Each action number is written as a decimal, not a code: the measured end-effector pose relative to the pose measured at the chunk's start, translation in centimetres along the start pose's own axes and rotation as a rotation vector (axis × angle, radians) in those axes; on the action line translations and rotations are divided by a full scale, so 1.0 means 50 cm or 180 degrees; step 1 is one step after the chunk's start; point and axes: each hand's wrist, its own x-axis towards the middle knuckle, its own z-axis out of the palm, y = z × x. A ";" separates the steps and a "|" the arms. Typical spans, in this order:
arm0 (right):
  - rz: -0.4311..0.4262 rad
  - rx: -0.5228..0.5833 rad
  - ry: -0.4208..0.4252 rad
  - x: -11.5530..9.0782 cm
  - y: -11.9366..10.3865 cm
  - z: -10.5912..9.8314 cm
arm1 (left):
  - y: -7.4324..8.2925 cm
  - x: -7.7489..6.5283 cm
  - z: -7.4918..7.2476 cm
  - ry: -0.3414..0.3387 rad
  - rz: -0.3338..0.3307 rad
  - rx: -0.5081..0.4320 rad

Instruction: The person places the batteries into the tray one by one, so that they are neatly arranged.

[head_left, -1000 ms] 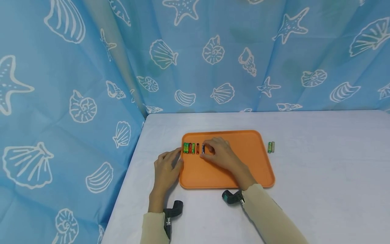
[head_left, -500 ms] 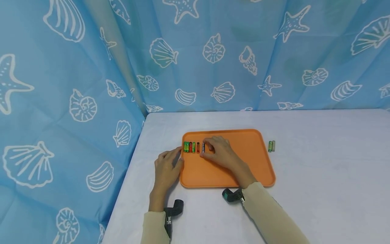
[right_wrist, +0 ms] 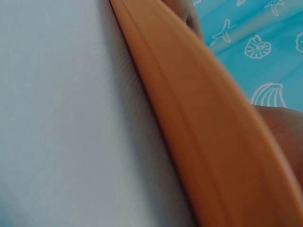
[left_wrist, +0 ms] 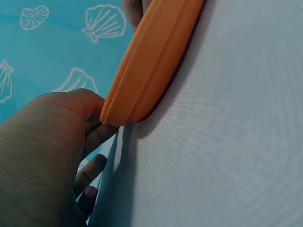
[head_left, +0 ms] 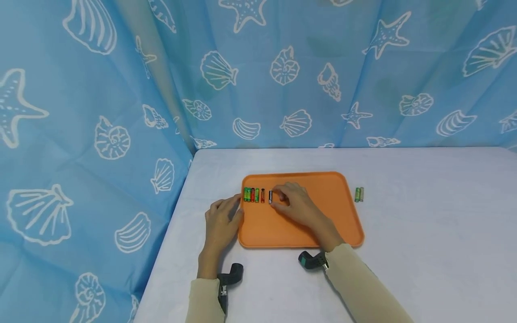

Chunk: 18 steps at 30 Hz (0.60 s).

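Note:
In the head view, several small batteries (head_left: 256,195) in green and red stand in a row at the upper left of an orange tray (head_left: 258,231). A dark battery with a pale end (head_left: 270,197) lies at the right of the row, with a gap beside it. My right hand (head_left: 296,202) is just right of this battery, thumb and forefinger apart near its two ends. My left hand (head_left: 220,224) rests against the tray's left edge. Its thumb and fingers touch the rim in the left wrist view. The right fingertips are hidden behind the tray wall in the right wrist view.
Two green batteries (head_left: 359,194) lie side by side on the white table (head_left: 428,233), right of the tray. A blue curtain with shell prints (head_left: 258,89) hangs along the back and left edges of the table.
My right hand has shifted slightly right, its thumb and forefinger coming away from the dark battery, which stays in place. My left hand has stayed at the tray edge.

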 end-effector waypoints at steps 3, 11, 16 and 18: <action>0.0012 -0.0004 0.0035 0.001 0.001 0.003 | 0.000 0.001 0.001 -0.0009 0.0000 -0.0006; 0.0011 -0.0024 0.0100 0.004 0.001 0.004 | 0.007 0.002 -0.003 -0.0020 0.0009 0.0007; -0.0014 -0.0013 0.0093 0.002 -0.005 0.003 | 0.008 -0.002 -0.002 -0.0040 -0.0053 0.0020; -0.0011 -0.0021 0.0081 0.001 -0.007 0.003 | 0.008 -0.003 0.000 -0.0047 -0.0074 0.0029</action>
